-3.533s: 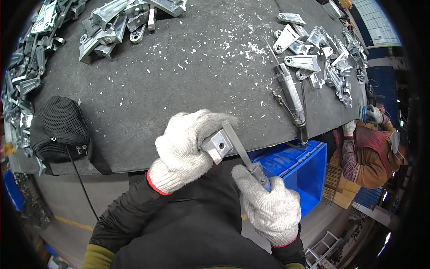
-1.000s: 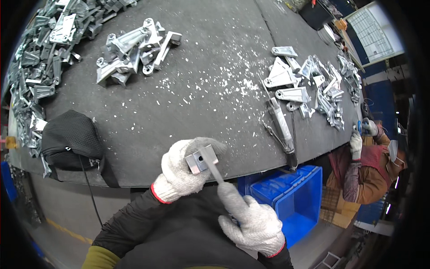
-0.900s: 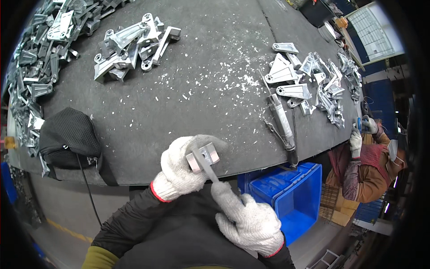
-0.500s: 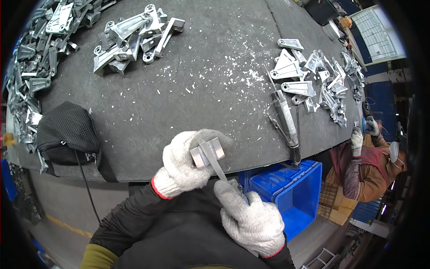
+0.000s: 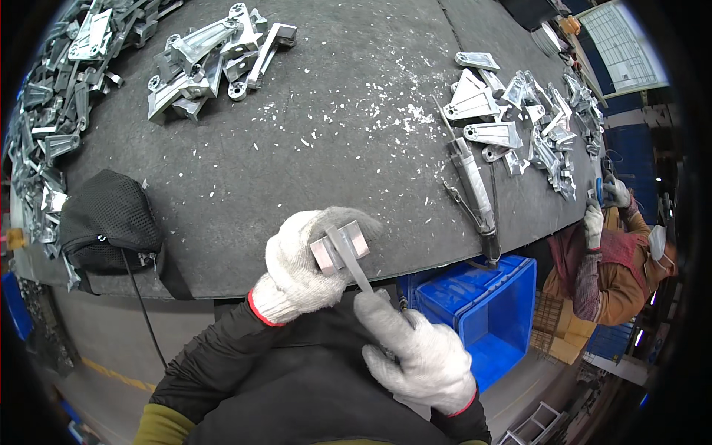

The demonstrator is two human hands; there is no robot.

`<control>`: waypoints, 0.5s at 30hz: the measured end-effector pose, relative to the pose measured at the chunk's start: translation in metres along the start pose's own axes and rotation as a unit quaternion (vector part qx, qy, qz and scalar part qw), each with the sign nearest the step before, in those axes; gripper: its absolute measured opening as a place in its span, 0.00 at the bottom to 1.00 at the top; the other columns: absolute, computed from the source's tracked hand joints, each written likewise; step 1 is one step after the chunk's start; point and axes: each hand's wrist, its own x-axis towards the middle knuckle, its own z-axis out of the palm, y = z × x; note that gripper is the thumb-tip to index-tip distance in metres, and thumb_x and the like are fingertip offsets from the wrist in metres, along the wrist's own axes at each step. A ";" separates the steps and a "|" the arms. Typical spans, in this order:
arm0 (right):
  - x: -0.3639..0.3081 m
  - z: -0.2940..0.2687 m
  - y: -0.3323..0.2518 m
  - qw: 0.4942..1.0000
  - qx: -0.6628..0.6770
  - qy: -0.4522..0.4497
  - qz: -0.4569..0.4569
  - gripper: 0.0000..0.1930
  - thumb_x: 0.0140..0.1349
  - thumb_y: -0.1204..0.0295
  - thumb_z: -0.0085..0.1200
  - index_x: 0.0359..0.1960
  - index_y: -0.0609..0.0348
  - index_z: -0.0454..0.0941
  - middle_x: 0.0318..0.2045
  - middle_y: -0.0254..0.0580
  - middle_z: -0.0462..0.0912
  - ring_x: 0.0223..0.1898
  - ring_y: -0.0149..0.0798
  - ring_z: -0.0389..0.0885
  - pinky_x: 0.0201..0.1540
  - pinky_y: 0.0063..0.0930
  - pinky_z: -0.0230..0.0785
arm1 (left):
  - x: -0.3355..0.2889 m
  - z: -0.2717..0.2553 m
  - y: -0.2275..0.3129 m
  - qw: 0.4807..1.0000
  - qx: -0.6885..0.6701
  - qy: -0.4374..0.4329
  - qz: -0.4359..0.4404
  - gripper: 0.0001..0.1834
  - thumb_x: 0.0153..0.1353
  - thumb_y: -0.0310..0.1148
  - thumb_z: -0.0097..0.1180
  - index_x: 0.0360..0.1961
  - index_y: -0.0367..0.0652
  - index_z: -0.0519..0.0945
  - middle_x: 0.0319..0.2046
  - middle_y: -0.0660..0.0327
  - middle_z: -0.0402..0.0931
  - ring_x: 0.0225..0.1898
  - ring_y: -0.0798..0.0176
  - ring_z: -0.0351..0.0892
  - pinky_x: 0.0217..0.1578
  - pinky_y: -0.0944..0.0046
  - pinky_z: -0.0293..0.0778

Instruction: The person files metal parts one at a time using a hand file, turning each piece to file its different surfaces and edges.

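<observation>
My left hand [image 5: 300, 267] wrapped tight round a small metal part [image 5: 340, 248], right hand [image 5: 419, 357] gripping a file [image 5: 350, 259], blade laid across the part, table [image 5: 334, 148] edge just beyond

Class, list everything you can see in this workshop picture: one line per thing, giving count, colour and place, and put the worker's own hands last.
worktable: one, dark grey, strewn with pale chips, fills the upper picture.
metal block: one, silver, in the left hand at the table's near edge.
flat file: one, grey, laid across the block.
cast metal parts: many, silver, in heaps at far left, top centre and right.
pneumatic tool: one, grey, lying right of centre.
mesh bag: one, black, left near edge.
bin: one, blue, below the table's right side.
co-worker: one, brown jacket, far right.
left hand: white knit glove, gripping the block.
right hand: white knit glove, holding the file.
</observation>
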 end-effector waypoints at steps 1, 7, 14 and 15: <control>0.001 0.005 0.012 1.000 0.000 0.002 0.003 0.36 0.62 0.67 0.61 0.74 0.31 0.66 0.41 0.55 0.84 0.29 0.56 0.85 0.36 0.48 0.82 | 0.002 0.003 0.003 0.999 0.029 0.021 0.001 0.15 0.52 0.21 0.63 0.43 0.34 0.85 0.37 0.51 0.88 0.35 0.60 0.89 0.38 0.64 0.83; 0.003 0.007 0.028 0.930 0.356 -0.067 -0.060 0.42 0.58 0.72 0.71 0.72 0.70 0.64 0.69 0.58 0.73 0.64 0.44 0.79 0.65 0.34 0.71 | 0.000 0.003 -0.003 0.999 -0.041 0.018 0.025 0.15 0.52 0.18 0.60 0.43 0.33 0.85 0.37 0.53 0.88 0.35 0.60 0.89 0.36 0.65 0.83; 0.004 0.004 0.027 0.936 0.341 -0.076 -0.039 0.43 0.57 0.72 0.72 0.72 0.70 0.64 0.70 0.58 0.71 0.64 0.44 0.79 0.65 0.34 0.70 | -0.001 0.002 -0.003 0.998 0.020 0.041 0.051 0.16 0.50 0.19 0.59 0.43 0.34 0.85 0.37 0.53 0.87 0.36 0.60 0.89 0.37 0.65 0.83; 0.004 0.005 0.028 0.943 0.318 -0.060 -0.074 0.42 0.56 0.73 0.72 0.71 0.70 0.66 0.67 0.58 0.75 0.60 0.43 0.82 0.60 0.34 0.74 | -0.004 0.000 -0.006 0.999 0.013 0.022 0.040 0.19 0.51 0.22 0.63 0.47 0.35 0.83 0.41 0.53 0.86 0.40 0.61 0.87 0.41 0.64 0.82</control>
